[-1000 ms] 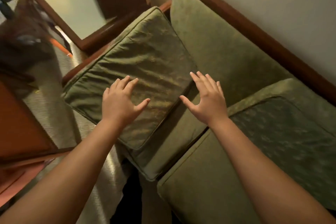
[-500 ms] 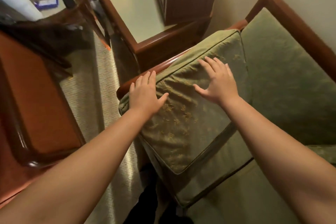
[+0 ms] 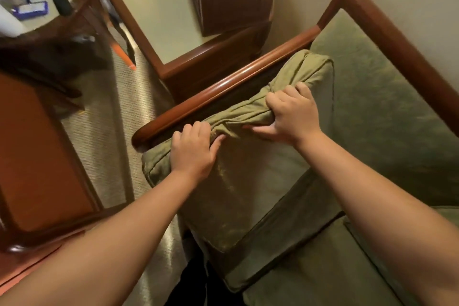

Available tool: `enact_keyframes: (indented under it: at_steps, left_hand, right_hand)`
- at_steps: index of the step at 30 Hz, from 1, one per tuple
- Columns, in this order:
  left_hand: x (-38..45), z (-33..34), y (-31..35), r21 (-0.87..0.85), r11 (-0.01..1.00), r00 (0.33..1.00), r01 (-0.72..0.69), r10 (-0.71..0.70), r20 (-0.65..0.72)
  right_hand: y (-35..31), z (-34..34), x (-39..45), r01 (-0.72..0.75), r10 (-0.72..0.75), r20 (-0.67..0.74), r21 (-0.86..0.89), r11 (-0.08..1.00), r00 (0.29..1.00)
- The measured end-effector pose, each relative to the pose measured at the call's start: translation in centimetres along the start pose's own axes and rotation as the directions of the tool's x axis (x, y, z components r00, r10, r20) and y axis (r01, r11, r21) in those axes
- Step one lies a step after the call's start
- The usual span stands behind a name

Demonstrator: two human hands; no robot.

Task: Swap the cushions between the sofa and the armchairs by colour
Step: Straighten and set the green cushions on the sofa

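- Gripping now, where half a second ago both hands lay flat and spread: in the head view the left hand (image 3: 192,150) and right hand (image 3: 289,117) each close on the bunched far edge of the green cushion (image 3: 238,196).
- The cushion lies on the sofa seat (image 3: 308,278), its far edge beside the wooden armrest (image 3: 223,89).
- This reads as a lift about to begin, so the swap looks barely started.

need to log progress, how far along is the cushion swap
Nothing looks finished yet. In hand: the left hand and right hand both have a grip on the bunched top edge of the green cushion, which leans by the wooden armrest on the sofa. Left: lifting it off and swapping; no armchair cushions are in view.
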State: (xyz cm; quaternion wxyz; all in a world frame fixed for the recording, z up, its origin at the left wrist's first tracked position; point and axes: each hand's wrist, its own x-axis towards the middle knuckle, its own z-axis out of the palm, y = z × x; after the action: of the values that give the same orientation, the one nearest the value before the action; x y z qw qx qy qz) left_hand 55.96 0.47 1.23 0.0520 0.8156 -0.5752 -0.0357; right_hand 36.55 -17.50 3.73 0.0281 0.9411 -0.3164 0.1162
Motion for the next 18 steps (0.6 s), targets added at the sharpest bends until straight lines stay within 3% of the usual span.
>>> enact_keyframes:
  at_steps: [6,9,13,18]
  left_hand:
    - [1.2,-2.9,5.0,-0.076,0.976,0.976,-0.206,0.199,-0.088]
    - [2.2,-5.1,7.9,-0.104,0.922,0.919,-0.374,0.352,-0.177]
    - [6.4,-9.3,12.0,-0.085,0.775,0.753,-0.627,0.574,-0.322]
    - [13.9,-13.2,20.2,0.049,0.567,0.503,-0.822,0.764,-0.404]
  right_hand:
    - [3.6,-4.6,-5.9,-0.093,0.098,-0.038,0.122,0.988,0.994]
    - [5.0,-6.7,-10.1,-0.212,0.224,-0.069,0.145,0.966,0.972]
    - [5.5,-10.1,-14.0,-0.407,0.441,-0.172,0.203,0.891,0.881]
    - [7.7,-15.2,-15.5,-0.618,0.623,-0.371,0.15,0.772,0.689]
